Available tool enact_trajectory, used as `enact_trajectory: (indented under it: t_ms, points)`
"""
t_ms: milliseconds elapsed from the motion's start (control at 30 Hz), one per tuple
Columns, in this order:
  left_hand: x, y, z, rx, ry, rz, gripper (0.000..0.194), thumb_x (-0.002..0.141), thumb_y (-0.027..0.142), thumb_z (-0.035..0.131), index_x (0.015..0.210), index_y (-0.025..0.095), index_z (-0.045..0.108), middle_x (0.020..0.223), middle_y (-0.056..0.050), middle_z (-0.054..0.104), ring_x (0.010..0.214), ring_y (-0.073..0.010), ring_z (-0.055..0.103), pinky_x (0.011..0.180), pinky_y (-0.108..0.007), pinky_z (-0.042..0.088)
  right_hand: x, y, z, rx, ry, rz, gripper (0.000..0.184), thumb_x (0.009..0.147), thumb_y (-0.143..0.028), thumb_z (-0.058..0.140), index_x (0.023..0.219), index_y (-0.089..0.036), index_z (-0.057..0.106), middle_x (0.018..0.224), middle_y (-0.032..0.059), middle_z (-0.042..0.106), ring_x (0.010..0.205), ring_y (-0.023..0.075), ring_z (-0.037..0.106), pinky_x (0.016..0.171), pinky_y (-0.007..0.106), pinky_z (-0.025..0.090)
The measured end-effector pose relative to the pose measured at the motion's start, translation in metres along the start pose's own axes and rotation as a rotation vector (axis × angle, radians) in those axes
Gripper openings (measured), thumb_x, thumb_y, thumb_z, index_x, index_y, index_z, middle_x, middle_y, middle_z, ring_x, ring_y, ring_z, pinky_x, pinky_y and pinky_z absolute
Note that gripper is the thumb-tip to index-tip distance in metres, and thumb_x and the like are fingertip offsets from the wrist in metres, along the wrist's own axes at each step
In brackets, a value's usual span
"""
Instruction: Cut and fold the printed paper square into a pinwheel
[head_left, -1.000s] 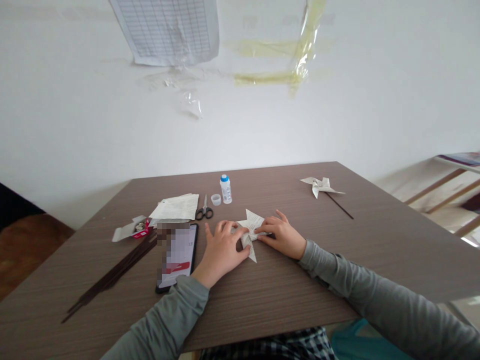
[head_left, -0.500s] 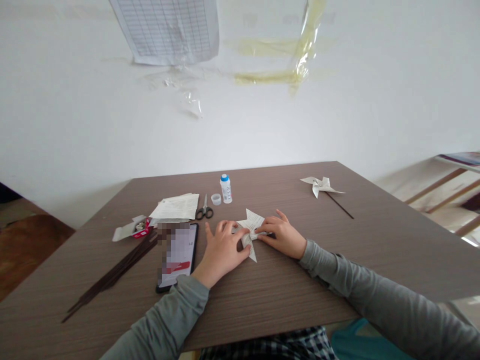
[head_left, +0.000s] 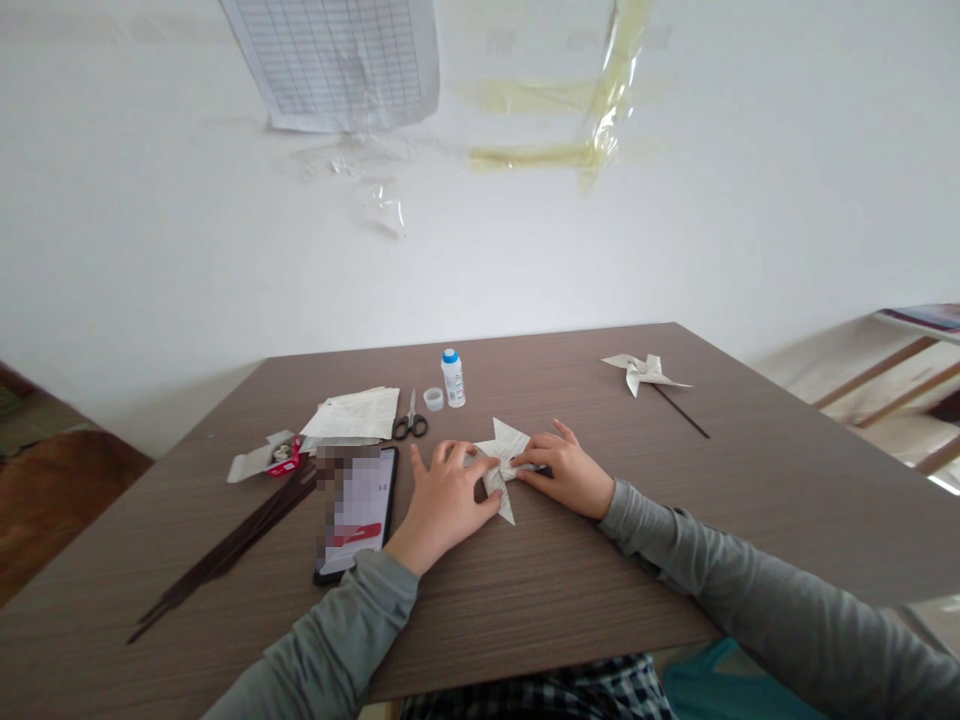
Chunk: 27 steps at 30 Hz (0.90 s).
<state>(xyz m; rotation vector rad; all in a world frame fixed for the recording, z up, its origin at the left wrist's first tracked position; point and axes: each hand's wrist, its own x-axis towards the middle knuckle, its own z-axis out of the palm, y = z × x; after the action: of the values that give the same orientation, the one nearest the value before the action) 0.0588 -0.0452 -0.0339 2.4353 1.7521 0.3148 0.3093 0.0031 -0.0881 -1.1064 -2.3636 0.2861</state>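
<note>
A paper pinwheel (head_left: 510, 440) made from printed paper lies on the table between my hands, its pointed blades spread and the inner corners folded to the middle. My left hand (head_left: 450, 495) presses its fingertips on the pinwheel's centre and left side, covering part of it. From the right, my right hand (head_left: 564, 468) pinches the pinwheel near its centre with thumb and fingers. Another pinwheel (head_left: 641, 372), fixed to a dark stick (head_left: 682, 411), lies at the back right, apart from both hands.
Left of my hands are a phone (head_left: 360, 515), dark sticks (head_left: 225, 550), a small red-and-white box (head_left: 281, 455) of small metal pieces, and stacked paper sheets (head_left: 352, 416). Scissors (head_left: 410, 424), a clear cap (head_left: 433, 399) and a blue-topped bottle (head_left: 453, 380) stand or lie behind. A wall closes the far side.
Both hands stay in place on the pinwheel. The whole view has shifted very slightly; nothing else has visibly moved.
</note>
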Motion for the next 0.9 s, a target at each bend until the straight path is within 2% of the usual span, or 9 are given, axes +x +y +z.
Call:
enact_trajectory:
  t_ms: [233,400,533,633,800,900]
  points:
    - [0.0,-0.0022,0.0008,0.053,0.016,0.056,0.042,0.104,0.037,0.082,0.145,0.035,0.088,0.156,-0.016,0.077,0.159,-0.0496,0.055,0.137,-0.099,0.016,0.0007,-0.0047,-0.0021,0.027,-0.025,0.026,0.02,0.114,-0.029,0.076,0.126,-0.028,0.092,0.119,0.0093,0.087,0.119,0.0296,0.082,0.141,0.081,0.03]
    - [-0.0012,-0.0013,0.0016,0.072,0.034,0.073,0.039,0.106,0.039,0.08,0.144,0.035,0.088,0.154,-0.016,0.078,0.158,-0.0492,0.056,0.138,-0.098,0.014,0.0021,-0.0092,-0.0062,0.024,-0.04,0.043,0.02,0.112,-0.025,0.077,0.125,-0.027,0.093,0.117,0.0103,0.087,0.117,0.0315,0.083,0.14,0.084,0.031]
    - [-0.0014,-0.0003,0.0019,0.046,0.023,0.045,0.043,0.106,0.039,0.079,0.148,0.034,0.086,0.156,-0.017,0.077,0.158,-0.0493,0.056,0.137,-0.099,0.016,0.0015,-0.0063,-0.0043,0.002,-0.011,0.026,0.02,0.114,-0.03,0.076,0.124,-0.03,0.093,0.115,0.0097,0.087,0.115,0.0312,0.084,0.141,0.078,0.035]
    - [-0.0005,0.0,0.0025,0.024,0.014,0.009,0.045,0.103,0.04,0.081,0.149,0.036,0.084,0.155,-0.016,0.076,0.158,-0.0487,0.057,0.137,-0.098,0.019,0.001,-0.0028,-0.0016,-0.004,0.0,0.009,0.019,0.114,-0.033,0.077,0.124,-0.031,0.093,0.114,0.0071,0.087,0.115,0.0295,0.083,0.14,0.078,0.037]
    - [0.0007,0.0,0.0022,0.009,-0.001,-0.021,0.051,0.101,0.042,0.082,0.152,0.037,0.081,0.157,-0.015,0.075,0.158,-0.048,0.056,0.136,-0.098,0.019,0.0004,0.0,-0.0001,0.002,0.001,0.002,0.018,0.113,-0.033,0.078,0.125,-0.033,0.092,0.115,0.0062,0.087,0.115,0.0284,0.082,0.141,0.074,0.036]
    - [0.0008,0.0004,0.0009,0.004,-0.013,-0.021,0.054,0.102,0.04,0.082,0.155,0.036,0.08,0.158,-0.016,0.074,0.159,-0.0477,0.056,0.136,-0.099,0.017,0.0001,0.0006,0.0003,0.008,-0.004,0.002,0.018,0.113,-0.031,0.079,0.125,-0.032,0.092,0.116,0.0068,0.087,0.116,0.0288,0.082,0.141,0.076,0.035]
